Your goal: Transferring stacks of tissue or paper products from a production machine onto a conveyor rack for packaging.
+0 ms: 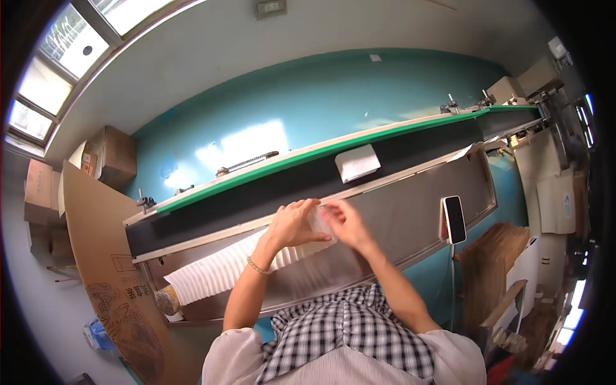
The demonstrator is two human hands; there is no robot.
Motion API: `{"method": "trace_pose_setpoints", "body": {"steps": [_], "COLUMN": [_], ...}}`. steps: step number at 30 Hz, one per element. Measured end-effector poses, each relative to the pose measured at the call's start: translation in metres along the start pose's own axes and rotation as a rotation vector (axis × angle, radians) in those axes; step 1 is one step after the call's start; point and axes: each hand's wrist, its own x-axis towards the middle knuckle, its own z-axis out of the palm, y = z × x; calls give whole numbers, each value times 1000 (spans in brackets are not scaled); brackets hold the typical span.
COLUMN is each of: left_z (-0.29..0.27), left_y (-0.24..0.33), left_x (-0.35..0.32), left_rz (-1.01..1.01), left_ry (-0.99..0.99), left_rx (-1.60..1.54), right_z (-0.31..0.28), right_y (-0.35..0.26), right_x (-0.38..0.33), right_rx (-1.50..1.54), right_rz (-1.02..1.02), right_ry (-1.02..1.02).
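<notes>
My left hand (292, 224) and my right hand (345, 221) meet over the steel tray in front of me, both gripping a small white paper piece (319, 222) between the fingers. The piece sits at the near end of a long row of stacked white paper pieces (221, 269) lying along the steel tray (410, 218). Behind my hands a black conveyor belt (269, 192) with a green edge runs from left to right. A white flat packet (357, 162) rides on the belt, up and to the right of my hands.
A black phone (455, 219) stands upright on the tray's right part. Large brown cardboard sheets (102, 269) lean at the left. Stacked cardboard (494, 256) sits at the right by a machine (545, 96). Brown boxes (115, 154) stand on the floor beyond.
</notes>
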Motion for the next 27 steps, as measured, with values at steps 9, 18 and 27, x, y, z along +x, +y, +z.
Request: {"method": "trace_pose_setpoints", "body": {"steps": [9, 18, 27], "left_z": [-22, -12, -29], "left_y": [3, -5, -7], "left_x": [-11, -14, -36], "left_rz": [-89, -38, -106], "left_ry": [-117, -80, -66], "left_rx": [-90, -96, -117], "right_z": [-9, 9, 11], "right_y": [8, 16, -1], "right_x": [-25, 20, -28], "right_rx": [278, 341, 242], "right_rz": [336, 180, 266], "right_ry": [-140, -5, -120]}}
